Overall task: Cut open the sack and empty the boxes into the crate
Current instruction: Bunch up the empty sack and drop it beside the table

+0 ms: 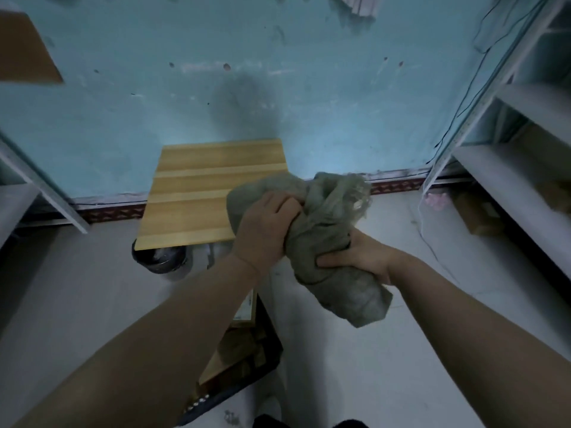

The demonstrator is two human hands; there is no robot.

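Nearest the camera, two bare forearms reached forward and up from the bottom corners of the view. Between and below them, on the pale floor, sat a dark crate (262, 362) with brown cardboard boxes (238, 344) showing inside it, partly hidden behind the left forearm. Higher up, both hands met on a crumpled grey-green sack (327, 242), held in the air above the floor and to the right of the crate. The left hand (265, 227) was closed around the upper bunched part of the cloth, fingers curled over the top. The right hand (358, 257) was clamped on the sack lower down, fingers pressing into the fabric from the right side. The frayed mouth of the sack stuck up past the left hand, while its lower end hung out below the right hand. Beyond the hands stood a small wooden table (197, 193) against the wall, with a dark round bin (160, 257) partly under its near edge. Pale metal shelving (506, 168) ran along the right side, and a worn turquoise wall (278, 88) closed off the back.
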